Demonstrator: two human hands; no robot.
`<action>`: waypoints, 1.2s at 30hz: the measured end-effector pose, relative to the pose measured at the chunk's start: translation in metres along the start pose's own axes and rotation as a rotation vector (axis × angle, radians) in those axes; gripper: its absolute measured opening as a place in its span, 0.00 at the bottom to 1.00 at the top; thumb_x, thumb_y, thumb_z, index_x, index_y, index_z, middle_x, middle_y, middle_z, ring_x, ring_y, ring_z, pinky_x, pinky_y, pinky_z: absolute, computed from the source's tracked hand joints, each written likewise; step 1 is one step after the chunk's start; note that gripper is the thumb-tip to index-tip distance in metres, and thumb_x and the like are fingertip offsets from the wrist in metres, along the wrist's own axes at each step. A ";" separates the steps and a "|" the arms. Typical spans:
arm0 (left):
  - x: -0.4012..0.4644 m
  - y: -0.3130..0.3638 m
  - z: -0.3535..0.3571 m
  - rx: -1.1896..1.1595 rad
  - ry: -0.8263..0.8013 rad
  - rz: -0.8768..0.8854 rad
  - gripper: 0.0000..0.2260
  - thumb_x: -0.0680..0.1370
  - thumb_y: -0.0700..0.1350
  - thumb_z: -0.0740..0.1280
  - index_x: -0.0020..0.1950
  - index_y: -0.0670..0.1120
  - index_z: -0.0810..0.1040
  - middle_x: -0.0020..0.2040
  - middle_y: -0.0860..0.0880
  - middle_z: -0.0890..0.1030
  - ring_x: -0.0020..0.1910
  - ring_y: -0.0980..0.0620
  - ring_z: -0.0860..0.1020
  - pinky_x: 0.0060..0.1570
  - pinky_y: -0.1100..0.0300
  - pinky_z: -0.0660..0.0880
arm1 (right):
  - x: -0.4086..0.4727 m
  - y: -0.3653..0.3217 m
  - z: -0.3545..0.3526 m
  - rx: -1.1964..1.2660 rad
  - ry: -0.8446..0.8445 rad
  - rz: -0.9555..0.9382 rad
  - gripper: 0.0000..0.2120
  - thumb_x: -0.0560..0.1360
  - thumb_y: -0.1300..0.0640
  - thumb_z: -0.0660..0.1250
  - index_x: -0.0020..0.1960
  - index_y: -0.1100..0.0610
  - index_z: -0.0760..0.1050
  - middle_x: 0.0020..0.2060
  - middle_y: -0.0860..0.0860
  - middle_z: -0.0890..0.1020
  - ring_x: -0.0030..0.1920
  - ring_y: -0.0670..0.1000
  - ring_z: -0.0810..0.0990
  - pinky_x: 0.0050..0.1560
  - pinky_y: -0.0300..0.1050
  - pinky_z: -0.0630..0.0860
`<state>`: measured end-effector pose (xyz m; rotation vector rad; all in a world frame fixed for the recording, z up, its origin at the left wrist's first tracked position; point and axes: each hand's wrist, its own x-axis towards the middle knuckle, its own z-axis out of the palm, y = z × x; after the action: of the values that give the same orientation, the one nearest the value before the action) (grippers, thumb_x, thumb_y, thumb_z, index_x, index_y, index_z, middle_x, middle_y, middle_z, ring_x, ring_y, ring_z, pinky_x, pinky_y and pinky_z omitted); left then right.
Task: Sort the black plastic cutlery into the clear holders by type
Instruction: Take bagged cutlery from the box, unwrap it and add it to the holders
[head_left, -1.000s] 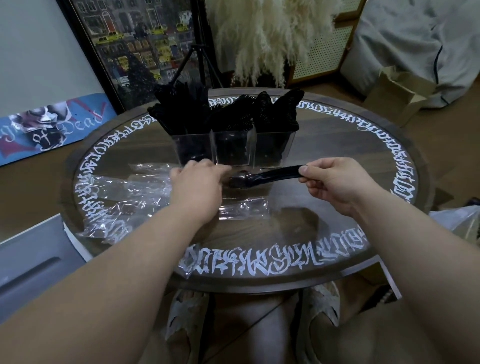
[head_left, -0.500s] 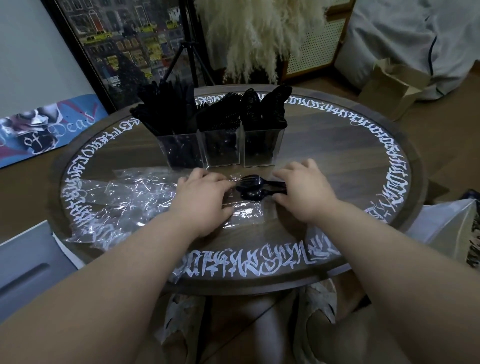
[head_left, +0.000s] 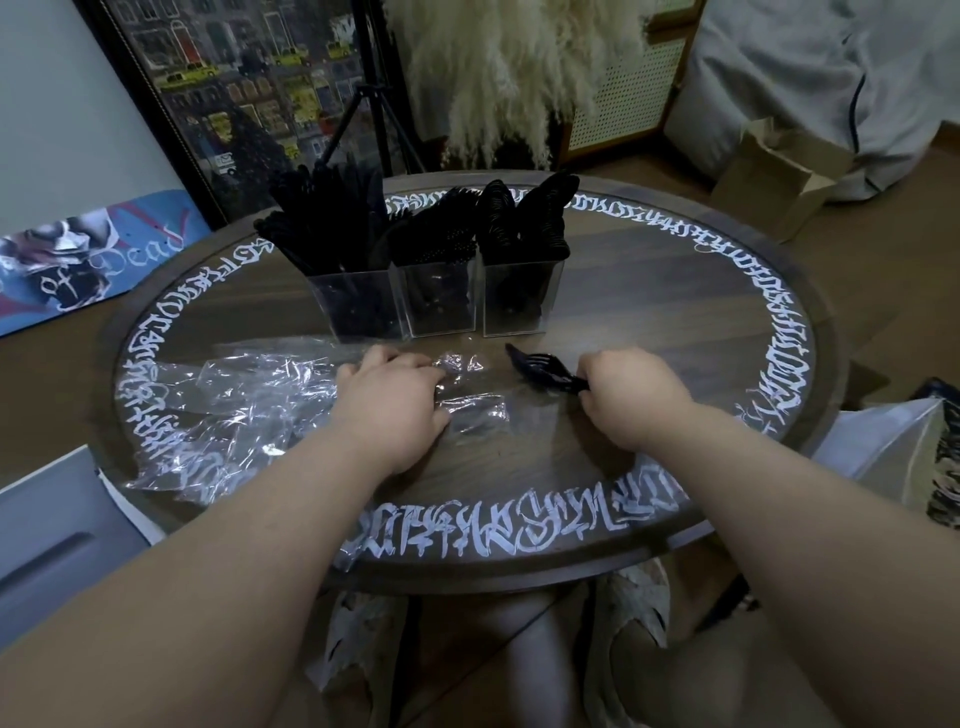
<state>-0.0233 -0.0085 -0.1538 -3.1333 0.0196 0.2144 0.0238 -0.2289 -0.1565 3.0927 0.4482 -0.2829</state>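
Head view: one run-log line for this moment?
left hand: on clear plastic wrap | right hand: grips black plastic cutlery | three clear holders: filled, upright

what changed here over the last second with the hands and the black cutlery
The right hand came back from the right to the clear plastic wrap, then drew right again gripping black cutlery, apparently a fork with another piece, now clear of the wrap. The left hand stayed pressing the wrap. The three clear holders stayed put.
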 end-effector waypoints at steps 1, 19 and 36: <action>0.000 0.000 0.000 0.009 0.003 -0.016 0.24 0.77 0.58 0.62 0.72 0.55 0.67 0.73 0.55 0.66 0.71 0.46 0.59 0.65 0.46 0.61 | -0.002 0.003 0.000 0.001 0.013 0.017 0.08 0.77 0.60 0.60 0.52 0.59 0.76 0.40 0.54 0.77 0.39 0.55 0.72 0.37 0.42 0.66; 0.001 0.042 -0.032 -1.148 0.280 -0.072 0.03 0.78 0.43 0.68 0.48 0.51 0.77 0.39 0.52 0.84 0.36 0.58 0.81 0.43 0.58 0.79 | -0.029 -0.007 -0.027 0.900 -0.010 -0.088 0.06 0.78 0.60 0.64 0.47 0.61 0.78 0.42 0.60 0.82 0.45 0.60 0.81 0.48 0.55 0.77; -0.017 -0.025 -0.174 -0.717 0.754 -0.015 0.06 0.78 0.46 0.66 0.54 0.53 0.76 0.38 0.55 0.81 0.42 0.54 0.81 0.48 0.54 0.77 | -0.020 -0.066 -0.128 1.051 0.214 -0.159 0.10 0.81 0.52 0.55 0.53 0.58 0.69 0.31 0.48 0.71 0.32 0.49 0.68 0.36 0.46 0.65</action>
<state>-0.0163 0.0162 0.0212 -3.6425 -0.1015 -1.2189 0.0093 -0.1678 -0.0251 4.1444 0.7464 -0.2377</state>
